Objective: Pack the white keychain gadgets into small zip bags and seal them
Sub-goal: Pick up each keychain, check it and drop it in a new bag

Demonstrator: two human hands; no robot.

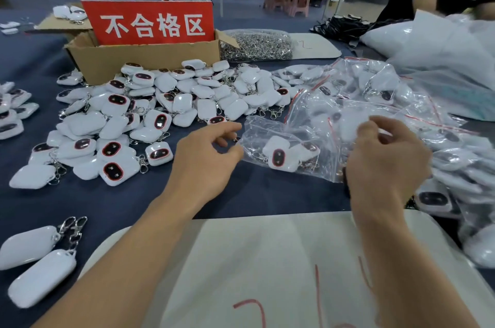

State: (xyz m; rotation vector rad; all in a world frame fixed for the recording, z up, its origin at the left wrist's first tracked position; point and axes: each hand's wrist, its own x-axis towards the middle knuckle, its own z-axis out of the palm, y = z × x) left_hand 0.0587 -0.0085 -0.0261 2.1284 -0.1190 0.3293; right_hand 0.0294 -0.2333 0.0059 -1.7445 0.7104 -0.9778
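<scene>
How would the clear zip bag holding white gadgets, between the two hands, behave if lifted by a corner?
The clear crinkled zip bag likely flops and sags: its thin film is wrinkled. The white gadgets with metal clasps inside would probably slide to the low end. Glossy film may feel slippery.

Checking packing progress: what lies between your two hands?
In the head view, a clear zip bag with white gadgets inside lies between the left hand and right hand.

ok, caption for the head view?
Left hand and right hand at a zip bag holding white gadgets, loose gadgets piled by a cardboard box.
</scene>
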